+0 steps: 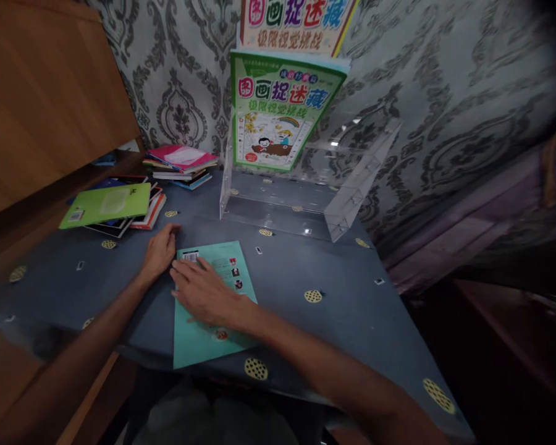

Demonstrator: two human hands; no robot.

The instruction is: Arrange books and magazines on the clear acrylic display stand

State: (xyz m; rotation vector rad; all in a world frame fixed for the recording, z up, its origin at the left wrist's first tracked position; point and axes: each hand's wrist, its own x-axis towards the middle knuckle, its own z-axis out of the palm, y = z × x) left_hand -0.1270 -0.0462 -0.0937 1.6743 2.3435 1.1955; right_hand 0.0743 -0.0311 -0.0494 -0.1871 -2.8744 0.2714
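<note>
A teal book (pixel 199 346) lies on the cloth near the table's front edge, with a barcode at its far left corner and small pictures on its right side. Across it, my right hand (pixel 204 290) rests with fingers stretched toward the book's left edge, covering the middle of the cover. My left hand (pixel 160 250) is on the cloth just left of the book's far corner, fingers loosely extended and slightly bent. It holds nothing that I can see.
A clear acrylic rack (pixel 352 185) stands at the back, with a green-bordered picture book (pixel 278 117) upright in it and another book (pixel 296 25) behind. Book stacks topped by a lime-green book (pixel 106 204) and a pink book (pixel 180 156) sit left, near a wooden cabinet (pixel 50 93).
</note>
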